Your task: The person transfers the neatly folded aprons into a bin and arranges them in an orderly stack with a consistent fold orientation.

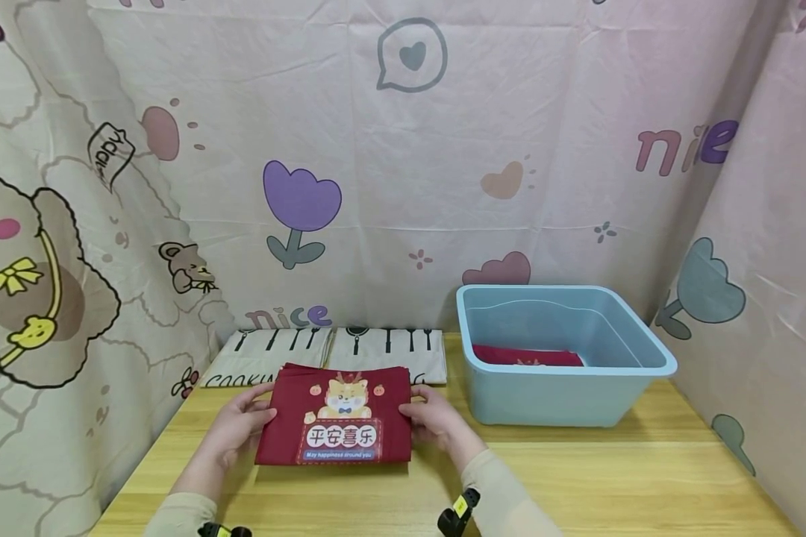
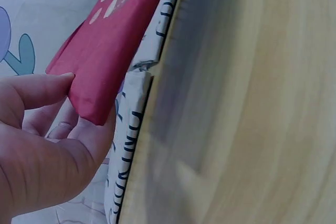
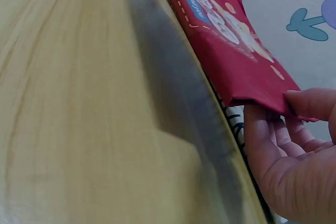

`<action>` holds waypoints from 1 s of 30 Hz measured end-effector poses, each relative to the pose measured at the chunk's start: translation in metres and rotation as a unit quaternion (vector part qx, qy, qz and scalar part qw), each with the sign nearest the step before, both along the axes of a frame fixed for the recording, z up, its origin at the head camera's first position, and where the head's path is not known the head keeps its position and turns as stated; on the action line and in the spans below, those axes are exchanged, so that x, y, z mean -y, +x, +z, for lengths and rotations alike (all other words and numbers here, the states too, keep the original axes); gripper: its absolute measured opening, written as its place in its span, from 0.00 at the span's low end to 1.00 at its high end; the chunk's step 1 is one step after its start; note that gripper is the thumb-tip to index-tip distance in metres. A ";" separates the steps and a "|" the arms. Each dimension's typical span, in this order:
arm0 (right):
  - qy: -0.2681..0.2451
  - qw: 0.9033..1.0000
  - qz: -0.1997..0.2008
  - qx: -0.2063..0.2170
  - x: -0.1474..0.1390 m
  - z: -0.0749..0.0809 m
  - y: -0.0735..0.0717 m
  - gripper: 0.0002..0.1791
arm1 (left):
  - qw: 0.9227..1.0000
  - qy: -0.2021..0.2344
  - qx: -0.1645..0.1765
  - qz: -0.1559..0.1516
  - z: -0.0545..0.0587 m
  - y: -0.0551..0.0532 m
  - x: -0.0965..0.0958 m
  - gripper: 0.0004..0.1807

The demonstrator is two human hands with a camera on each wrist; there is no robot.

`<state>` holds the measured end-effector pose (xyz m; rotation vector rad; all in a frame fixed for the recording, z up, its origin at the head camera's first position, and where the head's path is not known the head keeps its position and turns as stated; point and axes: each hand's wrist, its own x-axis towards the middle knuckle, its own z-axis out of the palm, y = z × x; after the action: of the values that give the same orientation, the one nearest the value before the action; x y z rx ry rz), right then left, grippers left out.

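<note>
Between my two hands is a folded dark red cloth printed with a cartoon animal, white characters and a small blue banner. My left hand pinches its left edge, and in the left wrist view the thumb lies on top with the fingers underneath. At the opposite edge my right hand grips it the same way, thumb above and fingers below. The cloth is held up over the table, tilted with its print facing me, and casts a shadow on the wood.
Behind the cloth, two folded white cloths with black utensil prints lie side by side along the table's back. A light blue plastic tub stands at the right with another folded red cloth inside. Patterned curtains hang around the wooden table.
</note>
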<state>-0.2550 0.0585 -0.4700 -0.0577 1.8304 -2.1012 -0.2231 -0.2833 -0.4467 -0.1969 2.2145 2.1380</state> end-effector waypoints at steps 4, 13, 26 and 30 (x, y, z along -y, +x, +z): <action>-0.009 1.000 0.000 -0.012 -0.001 0.007 -0.002 0.17 | 1.000 0.013 -0.007 -0.001 0.008 0.001 0.001 0.31; -0.012 0.999 -0.006 -0.047 -0.003 0.030 -0.002 0.16 | 0.998 0.045 -0.049 -0.012 0.025 0.002 0.003 0.27; -0.024 0.996 -0.013 -0.090 -0.006 0.059 -0.002 0.15 | 0.993 0.053 -0.106 -0.017 0.053 0.005 0.000 0.25; -0.025 0.995 -0.019 -0.099 -0.007 0.068 -0.002 0.14 | 0.991 0.039 -0.124 -0.020 0.061 0.005 -0.002 0.24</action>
<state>-0.2569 0.0657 -0.4018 -0.2543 1.9032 -2.2383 -0.2181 -0.2816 -0.3861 0.1237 2.2283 2.3350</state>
